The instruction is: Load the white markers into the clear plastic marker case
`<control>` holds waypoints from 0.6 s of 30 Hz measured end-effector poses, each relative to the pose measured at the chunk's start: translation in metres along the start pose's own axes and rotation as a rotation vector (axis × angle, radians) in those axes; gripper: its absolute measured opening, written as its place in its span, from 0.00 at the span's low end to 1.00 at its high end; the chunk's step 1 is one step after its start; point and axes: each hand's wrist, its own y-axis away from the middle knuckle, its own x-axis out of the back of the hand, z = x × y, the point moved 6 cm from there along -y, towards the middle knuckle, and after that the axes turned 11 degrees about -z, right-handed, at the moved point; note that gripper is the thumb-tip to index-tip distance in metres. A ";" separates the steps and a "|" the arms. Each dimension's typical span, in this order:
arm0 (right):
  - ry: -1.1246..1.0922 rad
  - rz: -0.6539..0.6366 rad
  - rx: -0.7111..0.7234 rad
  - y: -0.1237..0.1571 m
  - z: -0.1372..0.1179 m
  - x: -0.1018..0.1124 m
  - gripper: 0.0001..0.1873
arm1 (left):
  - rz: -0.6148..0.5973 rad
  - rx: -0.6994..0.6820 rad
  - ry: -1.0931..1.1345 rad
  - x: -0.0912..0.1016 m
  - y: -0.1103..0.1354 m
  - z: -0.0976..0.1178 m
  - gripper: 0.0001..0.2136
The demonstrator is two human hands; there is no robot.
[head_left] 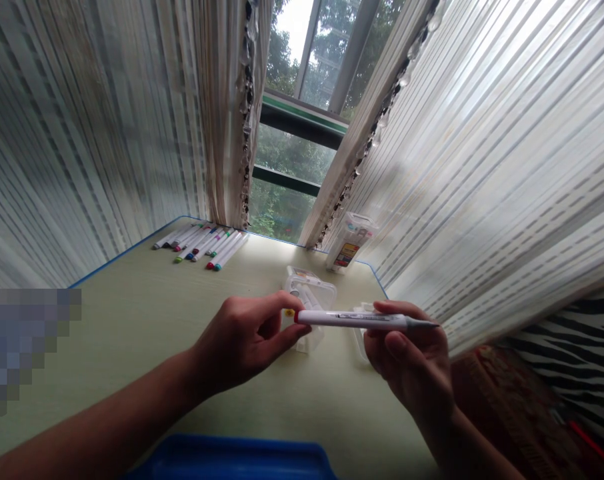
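Head view: what could be spoiled from here?

— The marker (355, 320) is held level in the air over the table (132, 333), between both hands. If the red end (298, 317) is a cap and is tugged hard, it is judged that it could come off with a jerk. The marker could then be knocked against the clear case (309, 290) just behind it.

What else is put at risk?

— Ink could be smeared on the fingers if a wet nib were bared. Whether the grey end (422, 325) is a cap or a nib cannot be told. The curtain (507, 167) is hung close by the right hand, so it could be brushed or marked.

How is the left hand (247, 340) set?

— It is nearly closed. The red end is pinched between thumb and forefinger, and the other fingers are curled in under them.

And the right hand (407, 357)?

— It is closed too. The barrel is gripped near the grey end, with fingers laid over it and the thumb pressed below. Nothing else is seen to be touched by it.

What is seen lying about?

— A row of markers (202, 243) is laid out at the far left edge, well apart from the hands. A box (349, 243) is stood against the curtain. A blue tray (232, 457) is seen at the near edge.
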 end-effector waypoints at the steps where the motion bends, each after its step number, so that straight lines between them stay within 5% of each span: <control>1: 0.000 -0.007 -0.002 0.002 0.001 0.001 0.13 | -0.001 0.001 -0.005 0.000 0.000 0.000 0.02; 18: 0.054 -0.011 0.036 -0.002 0.001 0.005 0.11 | -0.022 0.008 -0.025 0.006 -0.003 0.001 0.03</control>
